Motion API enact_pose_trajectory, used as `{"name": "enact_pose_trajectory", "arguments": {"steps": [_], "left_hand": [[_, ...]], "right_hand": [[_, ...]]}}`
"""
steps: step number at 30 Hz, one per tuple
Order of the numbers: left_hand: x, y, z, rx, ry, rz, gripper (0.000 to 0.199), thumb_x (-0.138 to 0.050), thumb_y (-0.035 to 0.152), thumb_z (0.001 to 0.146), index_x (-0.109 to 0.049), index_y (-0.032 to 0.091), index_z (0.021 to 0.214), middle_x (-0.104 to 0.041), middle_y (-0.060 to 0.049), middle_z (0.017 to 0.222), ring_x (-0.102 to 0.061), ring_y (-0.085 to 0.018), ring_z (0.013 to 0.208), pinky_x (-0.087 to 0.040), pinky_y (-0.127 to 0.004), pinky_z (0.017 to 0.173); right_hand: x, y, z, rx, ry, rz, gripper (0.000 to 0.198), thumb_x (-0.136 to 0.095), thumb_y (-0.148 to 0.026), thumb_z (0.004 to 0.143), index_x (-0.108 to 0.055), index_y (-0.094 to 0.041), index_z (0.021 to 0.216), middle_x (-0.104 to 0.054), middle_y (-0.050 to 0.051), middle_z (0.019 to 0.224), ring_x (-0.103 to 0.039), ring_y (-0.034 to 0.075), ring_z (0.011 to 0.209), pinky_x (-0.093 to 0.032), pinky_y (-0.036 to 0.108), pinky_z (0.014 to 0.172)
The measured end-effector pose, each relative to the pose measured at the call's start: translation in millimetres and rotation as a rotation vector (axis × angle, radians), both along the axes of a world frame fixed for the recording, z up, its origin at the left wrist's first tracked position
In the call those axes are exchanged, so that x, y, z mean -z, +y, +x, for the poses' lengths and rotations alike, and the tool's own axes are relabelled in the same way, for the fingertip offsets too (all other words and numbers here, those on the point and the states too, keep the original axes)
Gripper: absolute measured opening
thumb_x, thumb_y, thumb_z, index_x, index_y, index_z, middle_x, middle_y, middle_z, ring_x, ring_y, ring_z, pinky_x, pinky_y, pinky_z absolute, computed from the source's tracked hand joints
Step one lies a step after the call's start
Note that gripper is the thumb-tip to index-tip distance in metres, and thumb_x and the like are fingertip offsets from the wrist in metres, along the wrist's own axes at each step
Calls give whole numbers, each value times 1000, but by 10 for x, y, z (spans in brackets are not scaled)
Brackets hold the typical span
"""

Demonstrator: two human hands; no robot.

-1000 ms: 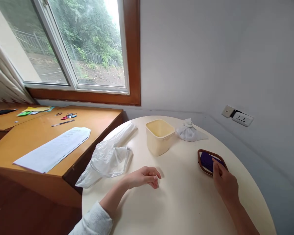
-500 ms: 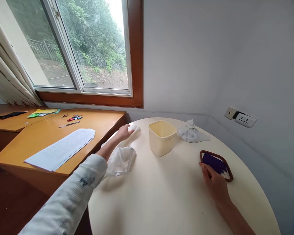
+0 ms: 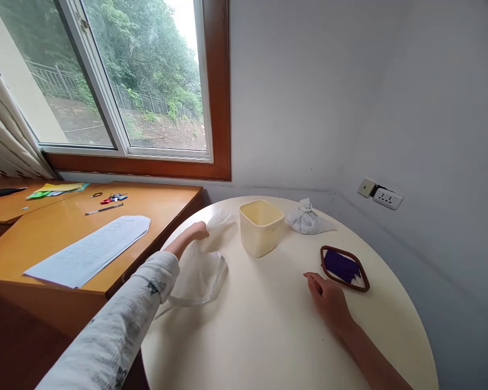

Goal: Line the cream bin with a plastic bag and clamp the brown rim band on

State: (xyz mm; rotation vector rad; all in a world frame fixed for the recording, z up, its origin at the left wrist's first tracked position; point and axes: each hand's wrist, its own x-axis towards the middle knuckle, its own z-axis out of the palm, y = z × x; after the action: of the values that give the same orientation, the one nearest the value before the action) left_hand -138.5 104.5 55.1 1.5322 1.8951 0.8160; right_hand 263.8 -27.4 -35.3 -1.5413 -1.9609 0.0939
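Note:
My left hand (image 3: 196, 232) is closed on a clear plastic bag (image 3: 197, 276) at the left side of the round table. Part of the bag spreads beyond my fingers and part hangs toward me. Over the table at the right, my right hand (image 3: 327, 295) has its fingers curled with thumb and forefinger together; whether anything is between them does not show. Just beyond it lies a brown-rimmed lid (image 3: 364, 265) with a dark purple patch in its middle. A pale yellow open tub (image 3: 260, 238) stands between my hands, and a knotted whitish bag (image 3: 307, 219) rests to its right.
The round cream table (image 3: 268, 336) stands close to the wall. Left of it is an orange-brown desk (image 3: 166, 206) with paper sheets (image 3: 93, 249), a pen (image 3: 103, 209) and keys (image 3: 114, 199). A socket (image 3: 387, 198) is on the wall at right.
My left hand has drawn the plastic bag slightly toward me, and the bag has puffed open. My right hand has come away from the brown-rimmed lid. The view has turned a little right.

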Motion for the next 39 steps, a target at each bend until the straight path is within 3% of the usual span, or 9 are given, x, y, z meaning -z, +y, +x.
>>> {"name": "enact_pose_trajectory", "arguments": {"steps": [6, 11, 15, 18, 20, 22, 29, 35, 39], "left_hand": [[-306, -297, 76, 92, -342, -45, 30, -64, 33, 72, -60, 11, 92, -65, -7, 77, -62, -25, 70, -50, -33, 56], [-544, -704, 305, 147, -631, 97, 33, -53, 38, 76, -56, 14, 99, -67, -10, 83, -64, -24, 75, -49, -32, 57], [-658, -949, 445, 188, -799, 93, 28, -59, 33, 73, -58, 14, 93, -68, -10, 81, -65, -25, 74, -51, -35, 61], [-731, -1042, 506, 191, -1013, 83, 19, -61, 27, 70, -60, 12, 83, -66, -9, 70, -64, -23, 66, -50, -32, 55], [-789, -1069, 536, 186, -1101, 103, 13, -59, 24, 70, -60, 11, 74, -62, -7, 61, -61, -20, 59, -48, -29, 52], [-856, -1076, 558, 183, -1148, 151, 9, -55, 20, 70, -57, 13, 65, -56, -4, 53, -57, -16, 52, -46, -26, 51], [-1043, -959, 541, 207, -1297, 313, 12, -43, 10, 69, -45, 18, 59, -28, 7, 43, -25, -4, 31, -30, -19, 38], [-984, -929, 667, 283, -1305, 168, 15, -41, 19, 77, -50, 18, 64, -19, 8, 41, -16, -5, 29, -20, -20, 34], [-875, -1015, 951, 331, -1302, 81, 15, -42, 21, 77, -52, 17, 67, -20, 8, 40, -16, -5, 28, -21, -20, 33]], "right_hand": [[-253, 10, -364, -182, 169, 2, 31, -36, -33, 89, -64, -18, 91, -66, 5, 77, -58, 17, 68, -43, 30, 67], [-769, -56, -982, -436, 427, -11, 22, -43, -31, 87, -60, -23, 99, -63, 5, 97, -57, 18, 93, -43, 31, 85], [-1022, -3, -1372, -531, 488, -95, 54, -56, -36, 79, -38, -31, 130, -42, 4, 132, -39, 20, 122, -35, 35, 98], [-1008, 59, -1510, -655, 507, -240, 52, -57, -37, 78, -43, -29, 127, -53, 3, 118, -49, 20, 108, -40, 33, 89], [-917, 70, -1524, -704, 523, -346, 29, -52, -40, 81, -59, -24, 105, -61, 0, 88, -56, 16, 82, -44, 28, 73], [-792, 54, -1476, -683, 578, -417, 28, -48, -44, 83, -62, -20, 80, -57, -1, 68, -52, 14, 66, -41, 26, 62], [-507, -33, -928, -682, 575, -765, 37, -49, -47, 82, -63, -15, 68, -63, 2, 62, -51, 12, 59, -36, 25, 60], [-800, -68, -749, -491, 1035, -518, 31, -53, -44, 81, -62, -17, 70, -61, 2, 66, -57, 15, 70, -42, 33, 78], [-1079, -100, -994, -502, 1319, -408, 30, -57, -43, 79, -59, -21, 100, -62, 8, 104, -54, 20, 104, -38, 37, 94]]}}
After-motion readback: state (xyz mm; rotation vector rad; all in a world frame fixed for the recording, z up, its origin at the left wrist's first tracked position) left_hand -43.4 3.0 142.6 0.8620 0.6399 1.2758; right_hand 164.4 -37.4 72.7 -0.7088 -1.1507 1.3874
